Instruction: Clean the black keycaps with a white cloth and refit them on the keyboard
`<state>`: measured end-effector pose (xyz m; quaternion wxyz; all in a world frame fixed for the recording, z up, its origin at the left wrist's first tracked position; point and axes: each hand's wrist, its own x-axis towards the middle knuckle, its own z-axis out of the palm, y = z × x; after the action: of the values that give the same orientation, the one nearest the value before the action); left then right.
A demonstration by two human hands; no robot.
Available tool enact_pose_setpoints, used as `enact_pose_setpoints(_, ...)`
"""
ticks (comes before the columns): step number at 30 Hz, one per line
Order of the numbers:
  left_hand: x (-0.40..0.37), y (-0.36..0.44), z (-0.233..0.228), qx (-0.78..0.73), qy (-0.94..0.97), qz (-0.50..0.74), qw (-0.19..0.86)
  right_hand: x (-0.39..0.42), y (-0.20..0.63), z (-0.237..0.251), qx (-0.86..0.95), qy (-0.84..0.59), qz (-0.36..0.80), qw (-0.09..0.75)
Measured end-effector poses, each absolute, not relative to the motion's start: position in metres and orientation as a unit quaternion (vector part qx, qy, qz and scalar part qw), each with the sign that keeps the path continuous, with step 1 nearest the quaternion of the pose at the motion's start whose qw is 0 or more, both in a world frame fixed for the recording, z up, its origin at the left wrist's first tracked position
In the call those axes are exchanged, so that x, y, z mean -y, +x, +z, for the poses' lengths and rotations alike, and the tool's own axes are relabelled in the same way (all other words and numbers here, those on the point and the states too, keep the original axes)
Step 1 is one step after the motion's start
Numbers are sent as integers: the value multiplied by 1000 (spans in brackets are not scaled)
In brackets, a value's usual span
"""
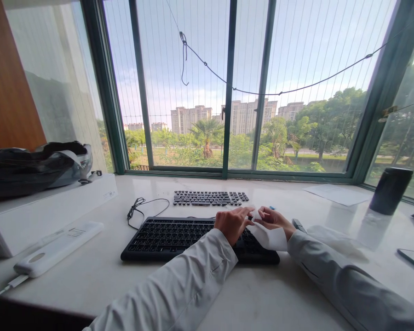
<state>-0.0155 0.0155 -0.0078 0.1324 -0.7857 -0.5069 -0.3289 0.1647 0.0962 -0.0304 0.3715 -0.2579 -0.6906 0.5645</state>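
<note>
Both hands meet over the right end of a black keyboard (179,236) on the pale worktop (100,271). The left hand (232,224) and right hand (273,219) pinch a white tissue (268,237) between their fingers, clenched on its upper edge; the sheet hangs just below the right hand, over the keys. Left of the fingers lie a coiled black cable (138,210) and, nearer, a white flat device (57,247) beside a white box (48,209). Just beyond the fingers sits a set of loose black keycaps (209,198). Far right of them stands a dark cylinder (390,190), with a paper sheet (338,194) behind.
</note>
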Motion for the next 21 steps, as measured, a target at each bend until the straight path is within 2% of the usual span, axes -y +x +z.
enact_pose_setpoints(21, -15, -15, -7, 511, -785, -328, 120, -97, 165, -29, 655, -321, 550, 408)
